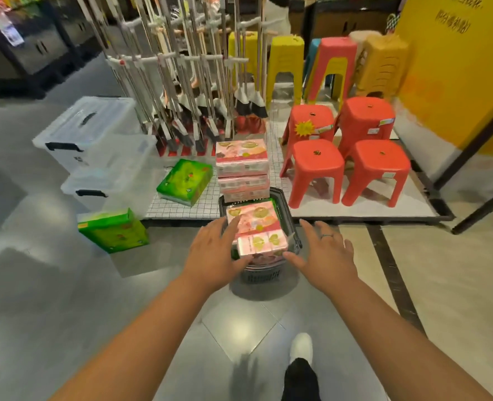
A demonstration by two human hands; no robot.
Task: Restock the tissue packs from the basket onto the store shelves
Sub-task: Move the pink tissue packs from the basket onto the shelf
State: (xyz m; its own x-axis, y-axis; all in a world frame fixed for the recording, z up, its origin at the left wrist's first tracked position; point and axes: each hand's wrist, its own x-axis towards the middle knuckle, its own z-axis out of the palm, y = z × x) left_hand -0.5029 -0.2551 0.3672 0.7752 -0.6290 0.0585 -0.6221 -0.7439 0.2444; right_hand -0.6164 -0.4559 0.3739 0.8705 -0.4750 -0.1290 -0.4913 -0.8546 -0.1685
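Nearest the camera, a white shoe (300, 349) below a dark trouser leg stands on the grey floor tiles, and two bare forearms reach forward from either side. Both hands hover spread over the dark basket (261, 273) on the floor: the left hand (214, 254) has its fingers open with the fingertips touching the left edge of the pink tissue pack (256, 231) lying on top in the basket, while the right hand (323, 251), with a ring on one finger, is open too, its thumb just beside the pack's near right corner and the other fingers apart from it. Neither grip is closed on anything. Just beyond the hands, a stack of pink tissue packs (242, 169) stands on the low white grid platform (181, 208), touching the basket's far rim. Left of the left hand, one green tissue pack (113, 231) stands tilted on the floor, and another green pack (185, 180) lies on the platform. Farther left are two clear storage boxes (94, 146); beyond the stack hang brooms (199, 82). Right of the right hand stand red plastic stools (346, 157).
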